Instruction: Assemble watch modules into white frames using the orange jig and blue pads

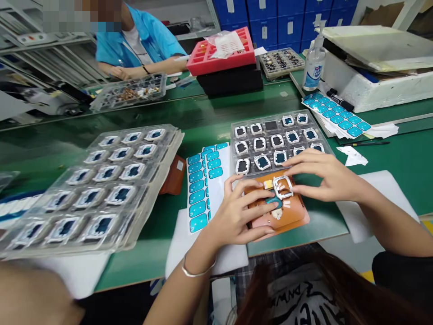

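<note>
My left hand (241, 210) lies over an orange-brown leather pad (297, 212) with its fingers spread. Under its fingertips is a small rounded teal piece (273, 202). On the right side of the pad my right hand (321, 174) has thumb and fingers at a white squarish frame (283, 187), shaped like a watch case, and grips it by its edge. A small yellow piece (268, 184) rests beside the frame. Just behind the pad, a clear tray (248, 124) holds several similar white frames with dark centres; my right fingers cover its near right corner.
Sheets of teal stickers (198, 198) lie left of the pad, others (338, 113) at right. A larger tray of frames (142, 216) stands at left. Behind are a red box (219, 63), a pump bottle (314, 70) and a foam box (382, 90). A co-worker (152, 36) sits opposite.
</note>
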`<action>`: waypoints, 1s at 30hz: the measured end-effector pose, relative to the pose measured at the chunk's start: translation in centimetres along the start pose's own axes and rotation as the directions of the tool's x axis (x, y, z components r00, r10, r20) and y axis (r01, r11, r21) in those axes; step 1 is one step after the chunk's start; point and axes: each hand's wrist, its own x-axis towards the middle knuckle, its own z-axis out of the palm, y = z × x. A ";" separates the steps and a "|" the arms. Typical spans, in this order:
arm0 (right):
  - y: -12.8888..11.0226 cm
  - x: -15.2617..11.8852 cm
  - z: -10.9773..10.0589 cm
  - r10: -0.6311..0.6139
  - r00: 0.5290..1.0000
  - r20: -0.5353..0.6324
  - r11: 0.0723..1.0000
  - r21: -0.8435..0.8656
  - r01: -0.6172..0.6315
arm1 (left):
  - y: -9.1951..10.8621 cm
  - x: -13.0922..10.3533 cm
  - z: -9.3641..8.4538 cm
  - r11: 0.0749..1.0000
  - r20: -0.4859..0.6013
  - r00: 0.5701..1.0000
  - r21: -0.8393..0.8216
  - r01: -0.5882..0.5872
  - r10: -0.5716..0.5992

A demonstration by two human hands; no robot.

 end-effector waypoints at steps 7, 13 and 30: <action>0.0 -0.1 0.3 0.003 0.999 0.042 0.999 0.035 -0.004 | 0.5 0.2 0.3 0.995 -0.056 0.994 -0.060 0.085 -0.089; -0.5 0.2 1.7 -0.070 0.995 -0.075 0.994 0.073 0.076 | 1.0 0.5 0.2 0.952 -0.250 0.919 -0.106 0.288 -0.305; -0.8 0.2 3.1 -0.137 0.988 -0.073 0.986 0.091 0.143 | 1.6 0.8 -0.1 0.928 -0.137 0.918 -0.079 0.363 -0.371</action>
